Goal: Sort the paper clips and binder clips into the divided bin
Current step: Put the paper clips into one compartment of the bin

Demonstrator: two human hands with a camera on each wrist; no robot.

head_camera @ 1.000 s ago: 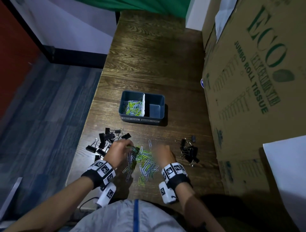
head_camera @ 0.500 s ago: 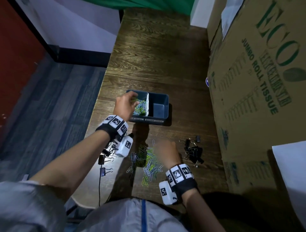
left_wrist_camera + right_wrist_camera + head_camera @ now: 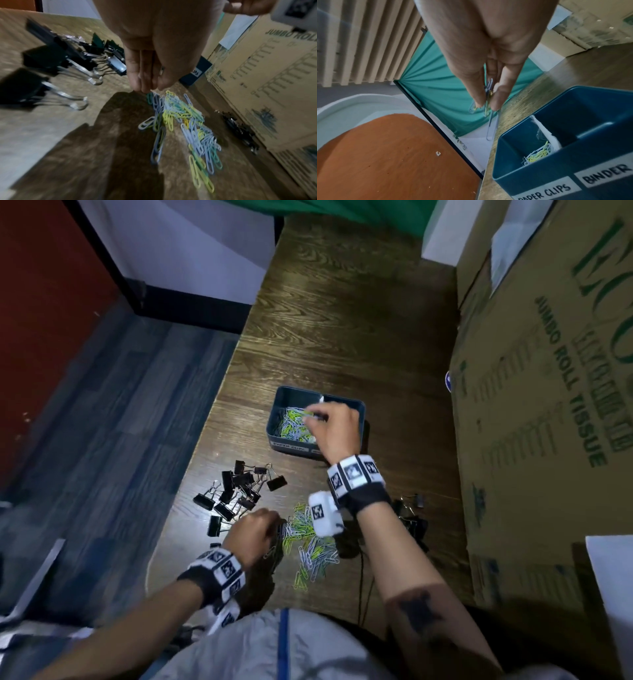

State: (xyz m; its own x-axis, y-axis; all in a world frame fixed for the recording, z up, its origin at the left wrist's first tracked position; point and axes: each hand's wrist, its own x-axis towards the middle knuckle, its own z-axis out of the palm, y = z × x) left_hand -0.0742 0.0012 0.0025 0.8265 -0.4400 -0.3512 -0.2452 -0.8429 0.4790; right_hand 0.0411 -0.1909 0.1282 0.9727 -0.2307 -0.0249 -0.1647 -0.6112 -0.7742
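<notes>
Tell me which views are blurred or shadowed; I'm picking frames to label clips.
Head view: dim, but the binder clips and the divided bin read clearly. Left wrist view: motion-smeared, with the left hand shadowing the table beside the paper clips. Right wrist view: sharpest, bin labels legible, strong wide-angle bending.

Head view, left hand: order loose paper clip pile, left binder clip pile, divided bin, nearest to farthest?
From the left hand:
1. Loose paper clip pile, at its fingertips, just right.
2. Left binder clip pile, just beyond, slightly left.
3. Divided bin, farthest, ahead and right.
</notes>
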